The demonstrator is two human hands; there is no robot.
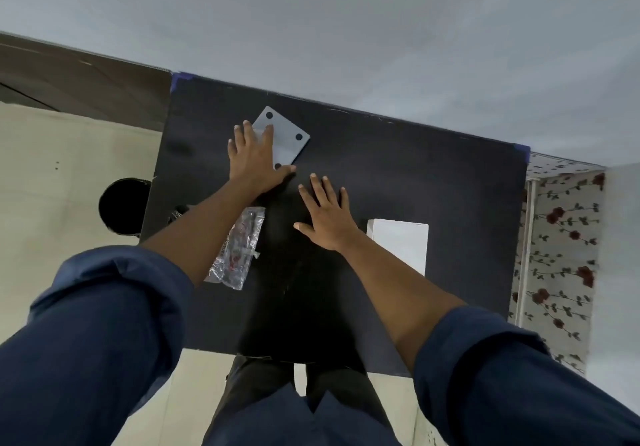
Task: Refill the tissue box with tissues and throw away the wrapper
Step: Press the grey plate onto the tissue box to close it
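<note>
Setting: a black table point(398, 203) against a plain grey wall, pale floor below, a floral-patterned curtain point(557, 255) at the right edge.

Item 1: grey square plate point(289, 139) with a dark dot near each corner, lying flat toward the far left part of the table, turned at an angle. Whether it belongs to the tissue box cannot be told.

Item 2: clear plastic wrapper point(239, 250) with red print, crumpled, lying on the near left part of the table, partly under the left forearm.

Item 3: white rectangular block point(401, 244), on the right side of the table, just beside the right wrist; tissues or box, undetermined.

Item 4: black round bin point(121, 206) on the floor, just off the table's left edge.

Left hand point(256, 160): flat, fingers spread, resting over the near-left corner of the grey plate, gripping nothing.

Right hand point(327, 217): flat, fingers spread, palm down on bare table, empty.

Both sleeves dark blue, rolled at the forearm.
</note>
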